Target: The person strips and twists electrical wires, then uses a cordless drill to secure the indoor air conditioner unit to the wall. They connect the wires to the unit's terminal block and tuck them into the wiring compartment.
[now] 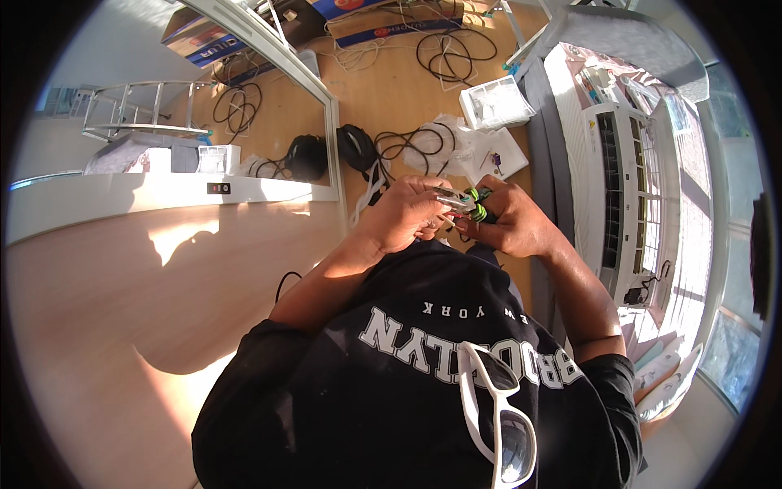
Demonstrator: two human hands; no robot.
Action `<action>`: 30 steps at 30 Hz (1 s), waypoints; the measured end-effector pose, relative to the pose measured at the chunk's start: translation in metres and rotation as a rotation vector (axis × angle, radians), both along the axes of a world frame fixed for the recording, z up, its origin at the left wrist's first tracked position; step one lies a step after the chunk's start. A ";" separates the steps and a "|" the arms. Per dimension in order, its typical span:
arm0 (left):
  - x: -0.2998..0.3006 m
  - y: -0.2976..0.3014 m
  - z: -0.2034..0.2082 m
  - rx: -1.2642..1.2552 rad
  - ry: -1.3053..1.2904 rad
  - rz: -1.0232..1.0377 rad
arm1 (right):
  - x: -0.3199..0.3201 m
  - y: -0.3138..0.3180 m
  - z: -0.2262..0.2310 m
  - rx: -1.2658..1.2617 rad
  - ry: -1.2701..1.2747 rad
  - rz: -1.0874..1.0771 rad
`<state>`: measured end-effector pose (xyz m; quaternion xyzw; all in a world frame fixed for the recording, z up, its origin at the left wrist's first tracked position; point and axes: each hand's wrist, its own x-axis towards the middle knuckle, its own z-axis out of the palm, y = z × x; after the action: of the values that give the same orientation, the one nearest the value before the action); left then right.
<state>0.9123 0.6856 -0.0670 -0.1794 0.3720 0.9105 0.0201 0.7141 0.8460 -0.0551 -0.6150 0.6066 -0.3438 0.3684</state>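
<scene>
Above flooring, right hand partly obscures probable pliers.

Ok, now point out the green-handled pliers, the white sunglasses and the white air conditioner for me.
Green-handled pliers (478, 206), head view: on the green-and-black grip.
White sunglasses (503, 397), head view: on the frame between the lenses.
White air conditioner (625, 191), head view: on the casing beside the dark grille.

Single head-worn fisheye view, facing steeply down, close above the hands
</scene>
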 end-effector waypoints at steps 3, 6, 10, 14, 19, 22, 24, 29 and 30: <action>-0.002 0.001 0.002 -0.014 -0.022 -0.006 | 0.004 0.004 -0.007 0.019 -0.042 -0.063; -0.003 0.004 0.004 -0.059 -0.070 0.008 | 0.004 0.007 -0.013 0.022 -0.025 -0.099; -0.005 0.008 0.002 -0.020 -0.087 0.032 | 0.005 0.009 -0.017 0.052 0.046 -0.098; -0.010 0.013 -0.011 0.227 -0.067 0.035 | 0.020 0.014 -0.022 0.093 -0.274 -0.228; -0.034 0.018 -0.039 0.522 -0.003 0.058 | 0.042 0.014 -0.045 0.201 -1.052 -0.392; -0.057 0.017 -0.067 0.545 0.281 0.233 | 0.053 0.000 -0.084 0.033 -1.530 -0.836; -0.077 0.016 -0.097 0.470 0.104 0.347 | 0.045 -0.002 -0.128 0.096 -1.641 -0.941; -0.078 0.040 -0.211 0.266 -0.517 0.444 | -0.011 0.010 -0.338 0.526 -1.446 -1.063; -0.071 0.047 -0.238 0.206 -0.634 0.445 | -0.031 0.018 -0.392 0.644 -1.374 -1.089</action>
<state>0.8415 0.7323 -0.3049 -0.5249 0.2059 0.8246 -0.0459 0.6831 0.8643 -0.4475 0.2240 0.5263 -0.5728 0.5871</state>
